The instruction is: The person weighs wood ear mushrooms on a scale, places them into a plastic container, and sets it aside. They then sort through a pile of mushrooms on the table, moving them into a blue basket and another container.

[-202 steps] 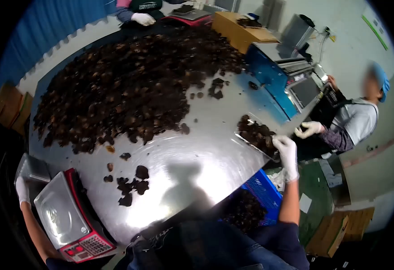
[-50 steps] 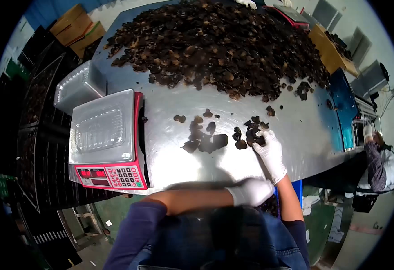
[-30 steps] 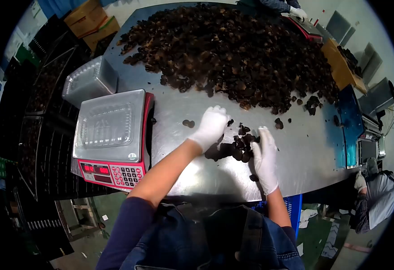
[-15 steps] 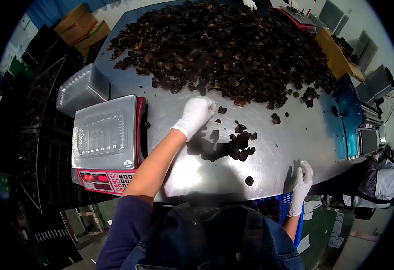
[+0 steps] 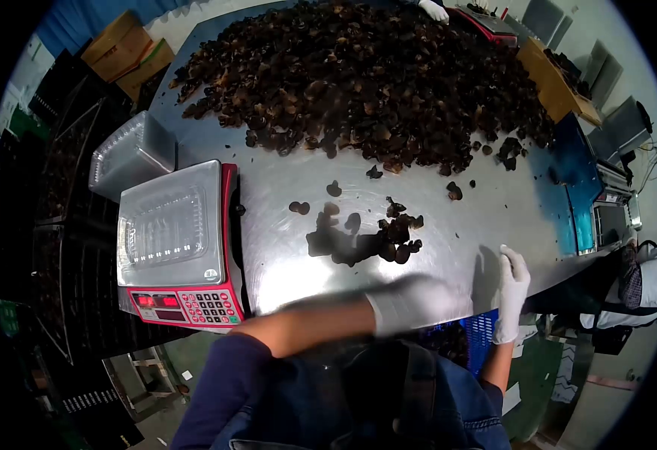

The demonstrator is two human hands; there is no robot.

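Note:
My left hand (image 5: 418, 302), in a white glove, is blurred by motion over the table's front edge, and what it holds, if anything, cannot be made out. My right hand (image 5: 513, 292), also gloved, rests upright at the front edge on the right with fingers extended and nothing in them. Between and beyond the hands lies a small cluster of dark, fungus-like pieces (image 5: 401, 234) on the metal table (image 5: 486, 217). A large heap of the same pieces (image 5: 358, 82) covers the back of the table. A few single pieces lie in front of the heap.
On the left stands a red scale (image 5: 190, 303) with a clear plastic tray (image 5: 165, 225) on it, beside stacked clear containers (image 5: 130, 154). A blue basket (image 5: 481, 337) is below the front edge. Another person's gloved hand (image 5: 433, 10) shows at the back, near a second scale (image 5: 486, 24).
My left hand has swept from near the heap toward the front edge and right. Dark pieces now show where it was. My right hand has shifted slightly up.

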